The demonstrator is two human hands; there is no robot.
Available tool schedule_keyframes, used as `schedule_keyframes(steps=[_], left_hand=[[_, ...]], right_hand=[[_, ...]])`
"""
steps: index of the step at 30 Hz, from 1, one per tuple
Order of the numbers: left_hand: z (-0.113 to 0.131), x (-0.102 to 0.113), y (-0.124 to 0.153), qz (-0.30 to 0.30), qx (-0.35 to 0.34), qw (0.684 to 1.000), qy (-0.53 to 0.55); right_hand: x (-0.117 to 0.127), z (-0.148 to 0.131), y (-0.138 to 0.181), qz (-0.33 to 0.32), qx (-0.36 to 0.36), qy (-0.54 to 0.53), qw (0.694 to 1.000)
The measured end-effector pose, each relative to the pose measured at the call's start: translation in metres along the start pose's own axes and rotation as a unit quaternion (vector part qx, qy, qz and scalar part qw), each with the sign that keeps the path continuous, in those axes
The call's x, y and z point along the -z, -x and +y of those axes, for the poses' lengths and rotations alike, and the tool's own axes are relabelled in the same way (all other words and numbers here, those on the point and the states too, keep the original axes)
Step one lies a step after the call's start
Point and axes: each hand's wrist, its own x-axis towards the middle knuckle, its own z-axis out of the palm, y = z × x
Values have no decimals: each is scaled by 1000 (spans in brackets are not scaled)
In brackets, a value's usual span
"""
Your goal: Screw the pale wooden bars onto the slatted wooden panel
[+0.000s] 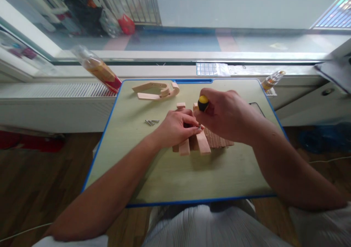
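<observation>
My right hand (223,113) is closed around a screwdriver (203,103) with a yellow and black handle; its shaft is mostly hidden behind the fingers. Beneath it, the thumb and forefinger of my left hand (177,128) pinch a small metal screw (200,127) at a pale wooden strip (203,144). A second wooden strip (184,148) runs alongside, partly covered by my left hand. Both strips lie over a brown ridged piece (219,139), probably corrugated cardboard. Several loose screws (149,122) lie left of my left hand.
A curved wooden assembly (157,91) lies at the back left of the blue-edged table (164,184). A dark-edged flat object (257,109) sits behind my right forearm. Beyond the table are a large bottle (100,71), a smaller bottle (272,80) and a clear compartment pack (210,69) on the sill.
</observation>
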Motion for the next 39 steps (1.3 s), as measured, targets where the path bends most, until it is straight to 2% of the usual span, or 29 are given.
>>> schedule_keyframes(steps=[6, 10, 16, 27, 31, 39], left_hand=[[2, 3, -17, 8, 17, 1000, 19], [5, 4, -25, 1, 38, 999, 15], [8, 4, -24, -12, 28, 999, -11], [6, -3, -22, 27, -2, 999, -45], [7, -2, -23, 24, -1, 999, -41], [8, 2, -24, 2, 1, 999, -44]], right_hand=[[8, 10, -7, 15, -11, 13, 1000], [17, 15, -8, 2, -18, -1, 1000], [26, 16, -8, -2, -20, -14, 1000], [28, 18, -6, 14, 29, -9, 999], [29, 12, -6, -7, 27, 42, 999], [37, 11, 0, -60, 63, 12, 996]])
